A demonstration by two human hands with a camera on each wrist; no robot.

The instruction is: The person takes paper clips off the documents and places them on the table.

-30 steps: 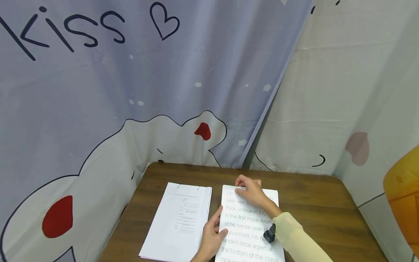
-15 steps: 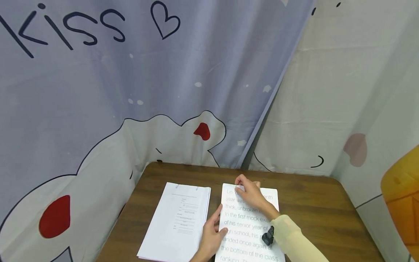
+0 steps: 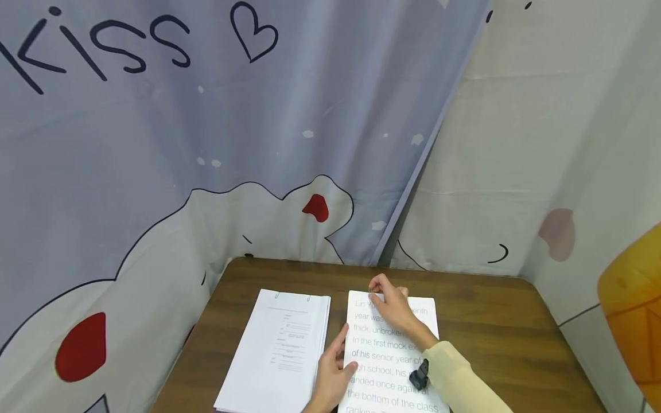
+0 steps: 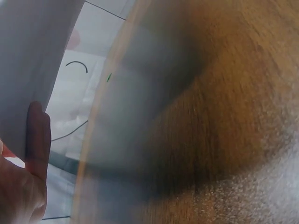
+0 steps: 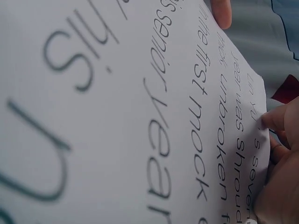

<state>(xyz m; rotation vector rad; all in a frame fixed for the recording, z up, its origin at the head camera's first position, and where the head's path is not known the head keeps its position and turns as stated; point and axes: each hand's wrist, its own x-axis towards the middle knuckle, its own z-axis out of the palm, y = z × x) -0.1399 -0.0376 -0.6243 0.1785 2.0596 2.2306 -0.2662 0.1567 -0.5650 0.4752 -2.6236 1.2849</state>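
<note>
A stack of white sheets printed with large text [image 3: 384, 393] is tilted up off the table at the front. My left hand [image 3: 333, 376] grips its left edge, thumb on the printed face and fingers behind; in the left wrist view the fingers [image 4: 38, 140] lie against the sheets' back. At the top edge my right hand [image 3: 396, 310] pinches what looks like a small paper clip [image 3: 370, 291], mostly hidden by the fingertips. In the right wrist view, the right thumb and fingers [image 5: 275, 119] meet at the sheets' upper edge.
To the left, a second stack of printed sheets [image 3: 248, 367] lies on the brown wooden table [image 3: 496, 327], with paper clips [image 3: 276, 295] along its top edge. A patterned curtain [image 3: 248, 132] hangs behind the table. A black wrist device [image 3: 419, 376] sits by the right sleeve.
The head view has shifted slightly. Both hands keep their holds on the sheets and at the top edge, with only tiny movement of the right fingers.
</note>
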